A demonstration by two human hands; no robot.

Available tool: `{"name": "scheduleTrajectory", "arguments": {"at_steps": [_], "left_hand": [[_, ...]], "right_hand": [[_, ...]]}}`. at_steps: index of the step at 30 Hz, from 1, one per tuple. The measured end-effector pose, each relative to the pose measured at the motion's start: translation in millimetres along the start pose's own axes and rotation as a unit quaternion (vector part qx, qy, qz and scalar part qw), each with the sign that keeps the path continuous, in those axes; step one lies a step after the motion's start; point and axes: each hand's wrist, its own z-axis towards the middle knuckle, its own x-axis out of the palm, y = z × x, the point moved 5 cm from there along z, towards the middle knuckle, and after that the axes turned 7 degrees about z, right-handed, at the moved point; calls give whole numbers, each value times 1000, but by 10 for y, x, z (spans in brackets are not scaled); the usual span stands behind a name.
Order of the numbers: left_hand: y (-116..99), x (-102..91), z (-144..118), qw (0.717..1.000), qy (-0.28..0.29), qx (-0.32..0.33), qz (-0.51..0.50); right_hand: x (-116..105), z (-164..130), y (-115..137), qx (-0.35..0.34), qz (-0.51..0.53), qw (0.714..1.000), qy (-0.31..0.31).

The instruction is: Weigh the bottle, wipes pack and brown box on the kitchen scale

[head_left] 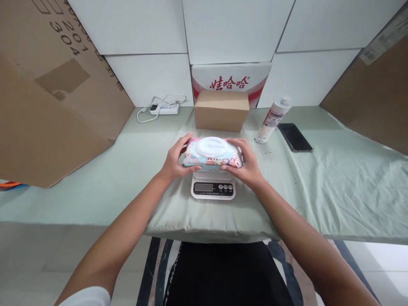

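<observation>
Wet-wipes pack [212, 155] sits over the small kitchen scale [213, 187] near the worktop's [127, 170] front edge. My left hand [174, 161] closes its grip on the pack's left end, my right hand [248, 163] on its right end. I judge the soft pack could sag or slide off the narrow scale if one side lets go first. Pale green cloth covers the worktop; charger [164, 108], cardboard box [221, 110], bottle [272, 119] and phone [295, 137] lie toward the back edge, under white wall panels.
</observation>
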Motion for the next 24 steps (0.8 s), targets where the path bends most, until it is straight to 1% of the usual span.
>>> {"name": "scheduleTrajectory", "arguments": {"at_steps": [6, 13, 19, 24], "left_hand": [[4, 35, 19, 999, 19, -32, -24], [18, 5, 41, 999, 40, 2, -19], [89, -86, 57, 999, 49, -12, 10], [95, -154, 66, 997, 60, 11, 36]], "right_hand": [[-30, 19, -16, 7, -12, 1000, 11], [-49, -10, -41, -1, -22, 999, 27], [-109, -22, -68, 2, -35, 999, 39], [-138, -15, -75, -12, -46, 997, 54]]}}
